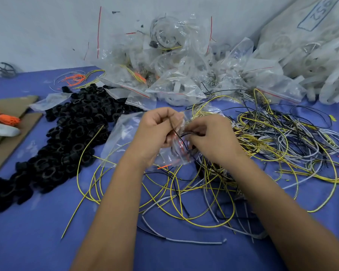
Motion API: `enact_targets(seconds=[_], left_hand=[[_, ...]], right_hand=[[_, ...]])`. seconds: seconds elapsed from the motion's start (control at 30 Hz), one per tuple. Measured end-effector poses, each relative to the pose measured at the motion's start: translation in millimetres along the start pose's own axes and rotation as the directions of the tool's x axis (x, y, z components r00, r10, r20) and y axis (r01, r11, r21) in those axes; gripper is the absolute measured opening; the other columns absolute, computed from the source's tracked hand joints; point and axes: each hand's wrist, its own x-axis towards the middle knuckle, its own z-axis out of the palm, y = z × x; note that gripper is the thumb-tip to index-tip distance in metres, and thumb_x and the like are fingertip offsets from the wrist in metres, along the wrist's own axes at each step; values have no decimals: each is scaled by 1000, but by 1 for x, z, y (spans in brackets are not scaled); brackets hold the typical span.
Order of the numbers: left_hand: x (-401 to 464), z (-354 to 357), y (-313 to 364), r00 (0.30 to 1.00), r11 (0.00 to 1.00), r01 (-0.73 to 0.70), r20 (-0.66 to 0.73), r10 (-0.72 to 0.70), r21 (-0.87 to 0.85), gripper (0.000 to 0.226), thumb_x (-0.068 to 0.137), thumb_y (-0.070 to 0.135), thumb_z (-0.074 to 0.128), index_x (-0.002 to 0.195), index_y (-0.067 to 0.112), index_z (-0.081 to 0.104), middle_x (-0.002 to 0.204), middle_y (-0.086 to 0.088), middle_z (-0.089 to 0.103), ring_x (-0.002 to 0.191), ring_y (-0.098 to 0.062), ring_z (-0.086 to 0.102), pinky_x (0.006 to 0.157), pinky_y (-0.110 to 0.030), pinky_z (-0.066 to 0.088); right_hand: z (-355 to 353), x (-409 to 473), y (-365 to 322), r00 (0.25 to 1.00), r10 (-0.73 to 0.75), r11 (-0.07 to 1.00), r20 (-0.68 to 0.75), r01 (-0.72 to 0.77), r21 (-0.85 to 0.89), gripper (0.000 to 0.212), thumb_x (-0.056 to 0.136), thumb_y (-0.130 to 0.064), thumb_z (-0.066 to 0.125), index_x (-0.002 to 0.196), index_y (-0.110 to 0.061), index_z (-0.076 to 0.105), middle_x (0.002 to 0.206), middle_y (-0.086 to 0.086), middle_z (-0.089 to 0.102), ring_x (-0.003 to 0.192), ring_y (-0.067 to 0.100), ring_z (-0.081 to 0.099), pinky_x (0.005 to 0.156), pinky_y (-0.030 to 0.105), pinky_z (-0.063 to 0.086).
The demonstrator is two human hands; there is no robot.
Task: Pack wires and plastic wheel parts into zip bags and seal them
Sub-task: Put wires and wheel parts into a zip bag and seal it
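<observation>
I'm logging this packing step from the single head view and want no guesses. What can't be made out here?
- Head view: the zip bag's mouth and seal, covered by the left hand and right hand.
- What each grip closes on besides the bag: the black wire vanishes between the fingers.
- Contents of the packed bags: glare and crumpled plastic blur them.
- The orange bundle: cut off by the left edge.

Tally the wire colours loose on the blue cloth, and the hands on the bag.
Wire colours, strands too tangled to count:
Yellow wires: 1 colour
Black wires: 1 colour
Grey wires: 1 colour
Orange wires: 1 colour
Total: 4 colours

Hands on the bag: 2, left hand and right hand, both pinching it.
</observation>
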Motion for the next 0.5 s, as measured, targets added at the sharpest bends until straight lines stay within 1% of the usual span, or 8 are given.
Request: enact_targets(seconds=[0.07, 0.13, 0.2, 0.27, 0.33, 0.4, 0.47, 0.5], left_hand=[[2, 0, -8, 994, 995, -21, -106, 31, 94, 29, 101, 13, 61, 72, 15, 61, 54, 5, 54, 41, -6, 40, 40, -14, 32], [4, -1, -14, 984, 988, -49, -160, 73, 148, 27, 101, 15, 63, 74, 16, 65, 61, -4, 59, 49, -15, 48, 46, -20, 38], [7, -5, -17, 974, 972, -106, -175, 144, 210, 23, 98, 18, 67, 75, 16, 65, 66, -7, 59, 59, -19, 50, 53, -24, 40], [8, -8, -17, 966, 960, -146, -175, 191, 239, 19, 93, 20, 66, 75, 15, 63, 65, 0, 59, 59, -12, 51, 57, -23, 43], [9, -9, -19, 972, 960, -139, -151, 178, 242, 20, 95, 15, 66, 75, 14, 62, 61, 7, 58, 52, -5, 48, 52, -16, 40], [7, -6, -18, 984, 970, -114, -112, 141, 213, 23, 99, 8, 63, 76, 10, 60, 55, 9, 54, 44, -1, 40, 45, -12, 33], [4, -4, -15, 993, 983, -89, -66, 100, 159, 26, 100, 5, 61, 75, 11, 60, 52, 8, 50, 41, -2, 35, 42, -12, 29], [3, -4, -13, 996, 987, -78, -37, 84, 139, 28, 100, 4, 60, 73, 12, 60, 53, 7, 49, 41, -2, 34, 41, -12, 27]], right_hand=[[1, -2, -2, 991, 103, 913, 89, -130, 387, 21, 85, 10, 67, 92, -7, 78, 79, 9, 77, 64, 16, 70, 62, 27, 57], [-2, -2, -2, 976, 110, 761, 189, -205, 615, 25, 88, 14, 62, 97, -5, 76, 84, 12, 76, 69, 15, 70, 70, 24, 59], [-10, -1, -1, 943, 53, 550, 328, -302, 779, 28, 86, 13, 60, 113, 7, 68, 98, 21, 73, 82, 21, 72, 83, 27, 61], [-16, -1, 0, 902, -32, 476, 430, -365, 800, 43, 83, 9, 59, 126, 14, 58, 112, 29, 67, 97, 31, 68, 86, 30, 61], [-16, -1, 2, 897, -7, 590, 443, -354, 726, 34, 91, 11, 56, 125, 11, 61, 114, 29, 68, 102, 34, 65, 87, 35, 60], [-12, -1, 2, 930, 91, 805, 356, -280, 524, 20, 100, 1, 54, 107, -1, 73, 94, 16, 76, 84, 24, 71, 78, 36, 58], [-5, -1, 1, 978, 63, 990, 198, -86, 110, 22, 100, -6, 56, 89, -7, 75, 72, 5, 73, 61, 18, 67, 61, 33, 55], [-1, 0, 2, 988, -1, 993, 153, 20, -119, 21, 98, -7, 56, 87, -6, 75, 70, 7, 71, 62, 21, 65, 60, 33, 51]])
